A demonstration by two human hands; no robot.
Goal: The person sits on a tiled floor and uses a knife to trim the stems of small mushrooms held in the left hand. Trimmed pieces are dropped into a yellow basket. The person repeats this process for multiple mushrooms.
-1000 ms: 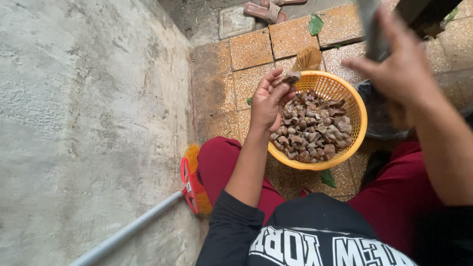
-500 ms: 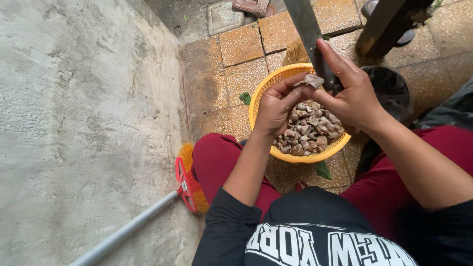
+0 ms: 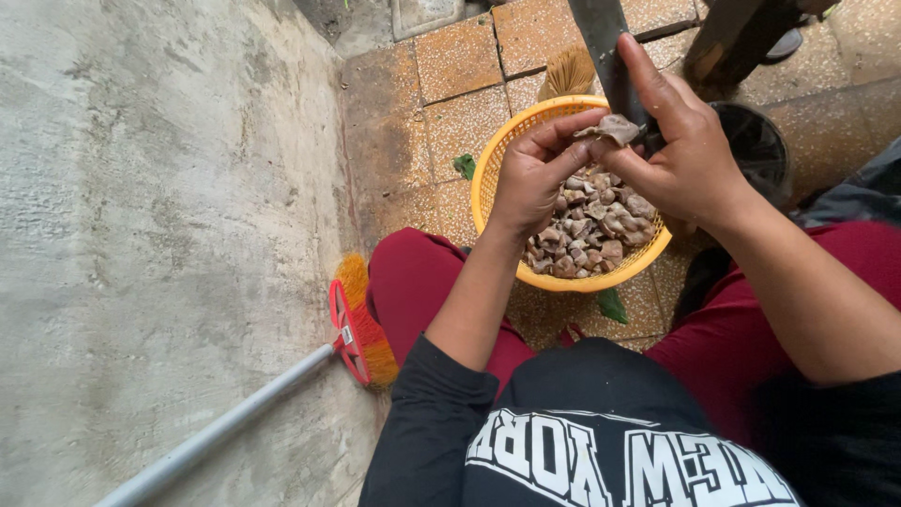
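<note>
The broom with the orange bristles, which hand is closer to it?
Left. The left hand is over the yellow basket's near side, above and right of the broom. The right hand is farther right, holding a blade.

Probably a home yard: tiled floor (image 3: 450,122), broom (image 3: 361,324)

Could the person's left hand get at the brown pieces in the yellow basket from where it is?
Probably yes: the left hand hovers right above the yellow basket, whose top is open, though its fingers are busy holding a brown piece.
</note>
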